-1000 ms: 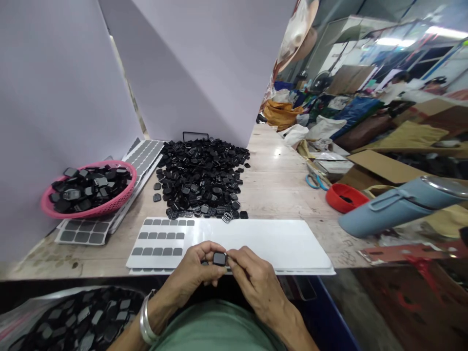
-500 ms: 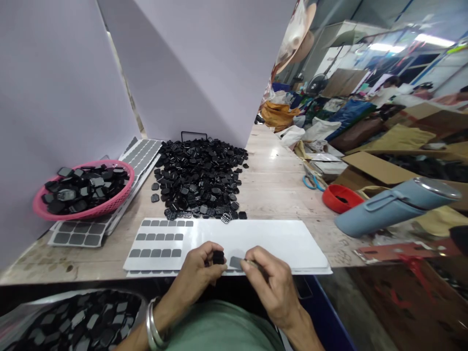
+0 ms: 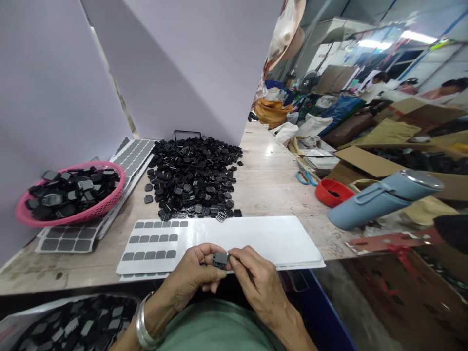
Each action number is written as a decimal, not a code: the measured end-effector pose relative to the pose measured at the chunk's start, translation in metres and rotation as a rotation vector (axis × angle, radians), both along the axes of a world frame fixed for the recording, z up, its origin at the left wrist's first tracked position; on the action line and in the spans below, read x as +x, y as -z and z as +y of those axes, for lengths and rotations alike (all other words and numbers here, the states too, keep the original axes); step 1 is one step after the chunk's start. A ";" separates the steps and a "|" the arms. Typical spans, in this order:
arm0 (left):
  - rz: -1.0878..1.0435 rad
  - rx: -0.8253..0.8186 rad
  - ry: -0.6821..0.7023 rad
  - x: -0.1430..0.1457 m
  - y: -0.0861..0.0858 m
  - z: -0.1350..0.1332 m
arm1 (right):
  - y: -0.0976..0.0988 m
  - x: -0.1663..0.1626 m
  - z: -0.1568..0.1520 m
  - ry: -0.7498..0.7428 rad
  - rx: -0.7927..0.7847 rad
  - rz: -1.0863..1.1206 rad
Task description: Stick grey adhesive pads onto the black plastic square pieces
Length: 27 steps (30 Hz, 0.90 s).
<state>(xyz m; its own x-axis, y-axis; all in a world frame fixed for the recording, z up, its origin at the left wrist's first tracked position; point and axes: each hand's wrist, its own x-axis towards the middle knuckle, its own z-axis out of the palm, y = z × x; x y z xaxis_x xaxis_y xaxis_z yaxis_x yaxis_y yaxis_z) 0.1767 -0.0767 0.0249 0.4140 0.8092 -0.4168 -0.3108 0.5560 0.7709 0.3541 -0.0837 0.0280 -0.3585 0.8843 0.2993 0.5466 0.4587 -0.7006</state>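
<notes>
My left hand (image 3: 199, 267) pinches a small black plastic piece (image 3: 220, 264) between thumb and fingers, above the near edge of the sticker sheet. A grey rounded sticker (image 3: 220, 256) lies over the face of that piece. At its right edge are the closed thumb and forefinger of my right hand (image 3: 256, 273), which hold the sticker's side. Beneath both hands lies a white backing sheet (image 3: 256, 234), with rows of grey stickers on its left part and bare backing on the right. Beyond it is a heap of black plastic pieces (image 3: 193, 170).
To the left stands a pink basket (image 3: 109, 200) of black pieces, resting on more sticker sheets (image 3: 69, 239). A bag of pieces (image 3: 76, 321) sits below the table edge. At right are blue scissors (image 3: 307, 178), a red bowl (image 3: 329, 197) and a blue-grey bottle (image 3: 380, 202).
My right hand has moved left, bringing the grey sticker from beside the black piece onto its face. My left hand has turned the piece slightly. The view has shifted a little to the right.
</notes>
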 end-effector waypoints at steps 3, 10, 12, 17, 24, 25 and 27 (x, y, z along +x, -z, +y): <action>0.004 -0.003 0.002 0.001 0.002 0.001 | 0.000 0.000 0.000 0.009 0.021 -0.021; 0.024 0.015 -0.021 0.003 0.006 0.002 | 0.003 -0.001 0.000 0.024 0.029 -0.076; 0.029 0.016 -0.023 0.004 0.007 0.001 | 0.004 -0.001 0.000 0.023 0.022 -0.094; 0.038 0.029 -0.030 0.004 0.010 0.001 | 0.006 -0.003 -0.002 0.034 0.043 -0.144; 0.062 0.068 -0.031 0.005 0.013 0.002 | 0.008 -0.005 -0.004 0.056 0.080 -0.204; 0.062 0.068 -0.032 0.005 0.012 0.002 | 0.009 -0.006 -0.004 0.061 0.088 -0.212; 0.065 0.070 -0.032 0.005 0.012 0.002 | 0.010 -0.007 -0.004 0.068 0.101 -0.223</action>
<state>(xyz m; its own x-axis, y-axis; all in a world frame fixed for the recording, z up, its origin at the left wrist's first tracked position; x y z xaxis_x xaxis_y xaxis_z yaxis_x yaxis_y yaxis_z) 0.1813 -0.0749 0.0127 0.3617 0.8496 -0.3840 -0.2759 0.4910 0.8263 0.3471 -0.0882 0.0184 -0.3663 0.8781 0.3079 0.7144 0.4774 -0.5116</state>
